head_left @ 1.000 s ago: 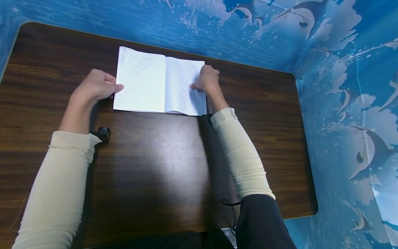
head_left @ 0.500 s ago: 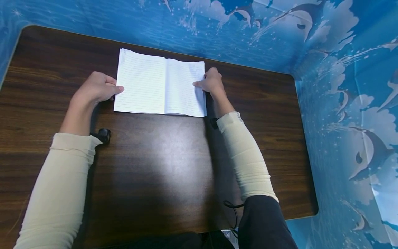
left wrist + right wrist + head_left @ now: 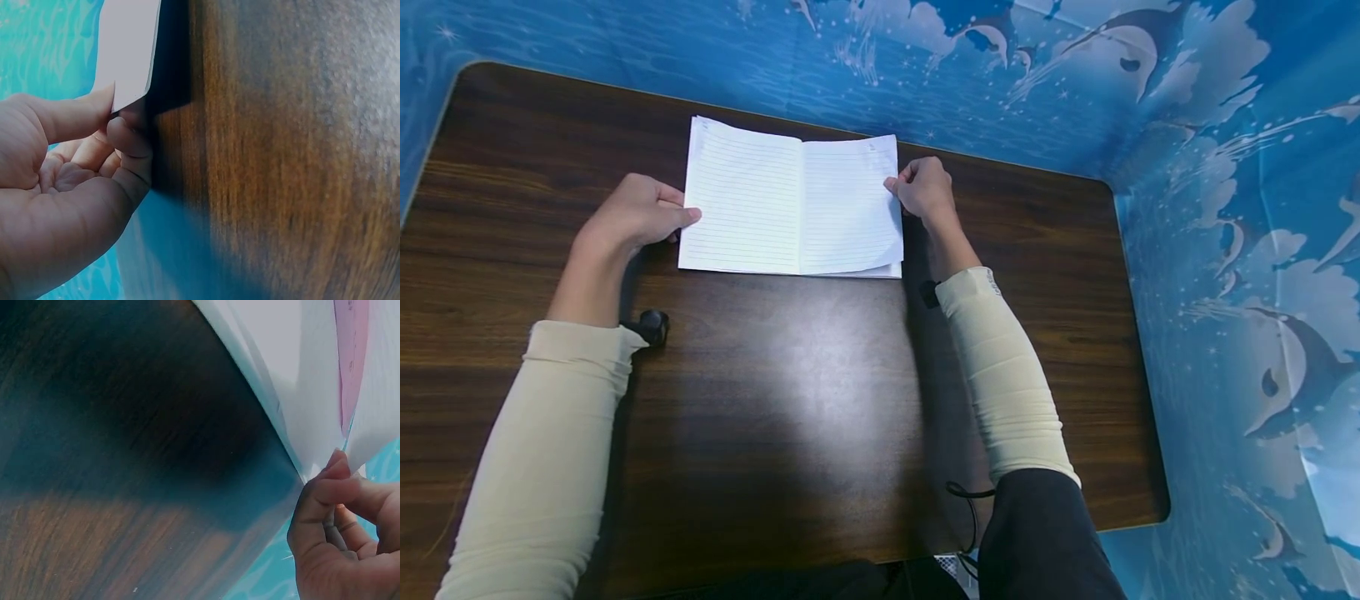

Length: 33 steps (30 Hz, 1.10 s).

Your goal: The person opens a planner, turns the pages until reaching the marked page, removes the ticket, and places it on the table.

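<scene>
Open lined notebook (image 3: 741, 200) lay lengthwise between left hand (image 3: 640, 210) and right hand (image 3: 927, 188) | left pinched its left edge | right pinched right leaf (image 3: 853, 204)

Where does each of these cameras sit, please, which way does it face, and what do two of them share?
Head: worn on the head, facing forward and down at the open white lined-paper notebook on the dark brown wood-grain table; left hand, right hand and cream fabric sleeves show.
Left wrist: worn there, facing the notebook's left edge; only the left hand shows, pinching it.
Right wrist: worn there, facing white pages and a narrow pink strip; only the right hand shows, pinching paper.
Shared: both wrist views show notebook paper and table.
</scene>
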Each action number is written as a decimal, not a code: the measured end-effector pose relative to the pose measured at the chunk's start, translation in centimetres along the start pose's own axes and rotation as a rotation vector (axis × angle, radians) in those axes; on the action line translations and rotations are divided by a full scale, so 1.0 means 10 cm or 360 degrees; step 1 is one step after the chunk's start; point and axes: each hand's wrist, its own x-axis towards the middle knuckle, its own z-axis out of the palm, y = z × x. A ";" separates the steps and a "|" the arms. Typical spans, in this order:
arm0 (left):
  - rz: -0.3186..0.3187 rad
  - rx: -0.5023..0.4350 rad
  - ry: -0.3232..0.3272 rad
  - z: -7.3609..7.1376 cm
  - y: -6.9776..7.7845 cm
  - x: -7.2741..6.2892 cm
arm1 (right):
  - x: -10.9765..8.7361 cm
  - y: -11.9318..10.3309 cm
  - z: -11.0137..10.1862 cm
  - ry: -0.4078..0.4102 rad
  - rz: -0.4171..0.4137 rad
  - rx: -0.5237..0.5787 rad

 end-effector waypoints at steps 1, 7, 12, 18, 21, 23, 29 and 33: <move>0.0000 0.0000 -0.0002 0.00 0.00 0.00 | 0.00 -0.01 0.00 0.0008 -0.0004 -0.0014; -0.0003 -0.0004 -0.0016 -0.01 0.00 0.01 | -0.04 -0.09 -0.08 -0.0002 -0.0004 -0.0057; 0.0013 -0.0011 -0.0024 -0.03 0.00 0.01 | -0.09 -0.18 -0.18 -0.0064 -0.0016 -0.0035; 0.0034 -0.0030 -0.0029 -0.03 0.00 0.00 | -0.12 -0.32 -0.26 -0.0156 -0.0049 0.0067; 0.0031 -0.0037 -0.0030 -0.04 0.00 0.00 | -0.14 -0.40 -0.30 -0.0167 -0.0094 0.0069; 0.0026 -0.0032 -0.0027 -0.04 0.00 0.00 | -0.17 -0.46 -0.32 -0.0180 -0.0107 0.0079; 0.0017 -0.0029 -0.0020 -0.03 0.00 0.01 | -0.30 -0.67 -0.36 -0.0193 -0.0229 0.0112; 0.0012 -0.0031 -0.0019 -0.02 0.00 0.02 | -0.39 -0.82 -0.35 -0.0232 -0.0326 0.0126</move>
